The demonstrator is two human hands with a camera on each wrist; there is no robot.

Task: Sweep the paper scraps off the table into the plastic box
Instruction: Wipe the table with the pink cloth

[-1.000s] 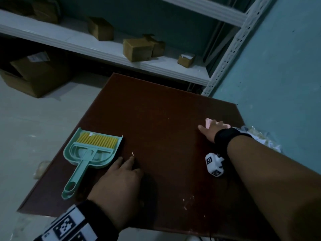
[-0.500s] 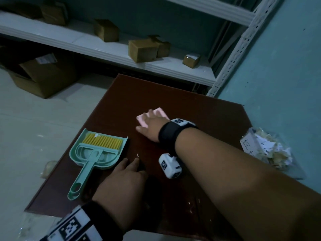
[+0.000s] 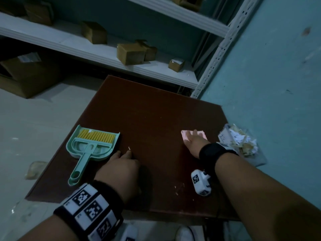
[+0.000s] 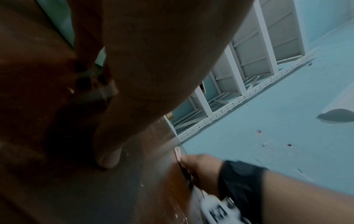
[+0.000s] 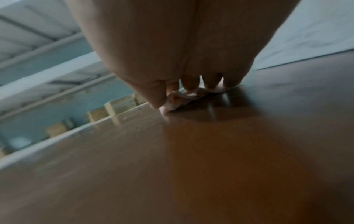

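Note:
On the dark red table (image 3: 156, 108) my right hand (image 3: 192, 140) presses a pink cloth (image 3: 185, 136) flat near the right edge. The right wrist view shows the fingertips (image 5: 189, 84) on the crumpled cloth (image 5: 180, 100). Just right of the table stands the clear plastic box (image 3: 224, 136), full of paper scraps (image 3: 243, 143). A few tiny scraps (image 3: 178, 187) lie near the front edge, and one (image 3: 129, 148) lies ahead of my left hand (image 3: 124, 153). That hand rests flat on the table and holds nothing.
A green dustpan with a yellow-bristled brush (image 3: 92, 145) lies at the table's left, beside my left hand. White shelves (image 3: 97, 51) with cardboard boxes stand behind the table. A blue wall (image 3: 278, 84) runs along the right side.
My right hand slid the pink cloth from the right edge to the middle of the table, then back toward the right. The left hand stayed where it was.

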